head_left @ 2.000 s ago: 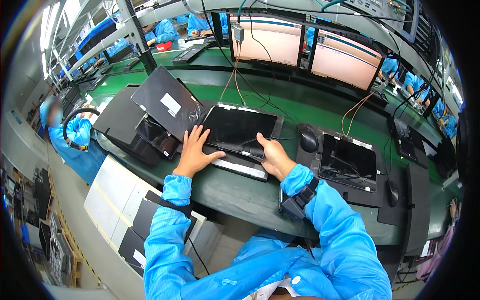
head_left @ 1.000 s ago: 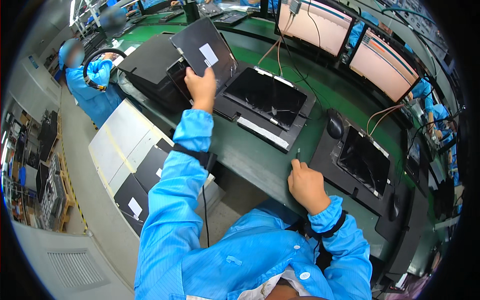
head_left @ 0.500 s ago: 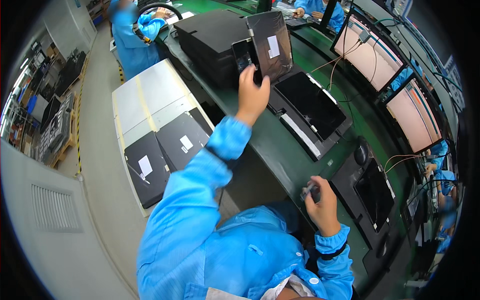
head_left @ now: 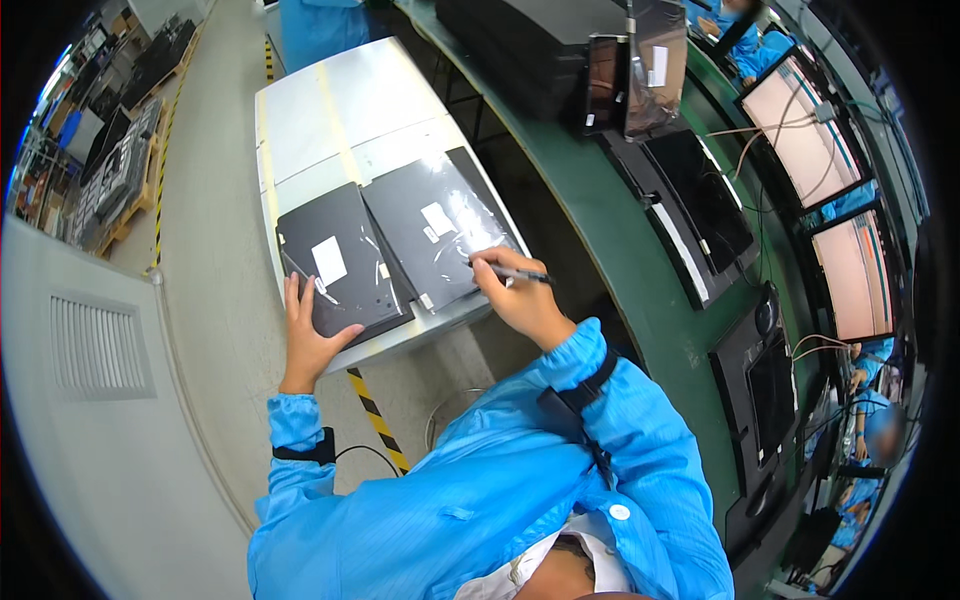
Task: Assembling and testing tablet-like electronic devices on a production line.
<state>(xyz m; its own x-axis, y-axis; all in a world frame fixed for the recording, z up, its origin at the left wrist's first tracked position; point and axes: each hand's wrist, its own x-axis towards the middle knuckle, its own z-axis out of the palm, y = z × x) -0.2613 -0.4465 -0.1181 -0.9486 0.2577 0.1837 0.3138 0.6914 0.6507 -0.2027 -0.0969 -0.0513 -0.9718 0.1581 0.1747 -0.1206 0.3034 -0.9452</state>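
The right hand (head_left: pixel 525 300) has its grip closed around a thin dark pen (head_left: pixel 512 270). The pen tip points at the right black laptop (head_left: pixel 435 235), which is wrapped in shiny clear plastic and has small white stickers on top. The left hand (head_left: pixel 310 340) lies flat and open, holding nothing. Its fingers press on the near edge of the left black laptop (head_left: pixel 335 265), which has a white sticker too. The two laptops lie side by side, touching, at the near end of a low grey desk (head_left: pixel 320 110). Both arms wear bright blue sleeves, and a black strap sits on each wrist. To the right runs a long green bench (head_left: pixel 610 250) with more dark laptops on it, one of them open (head_left: pixel 700 205). Two glowing screens (head_left: pixel 805 125) stand behind it. The grey floor (head_left: pixel 215 250) has a yellow and black stripe near the desk.
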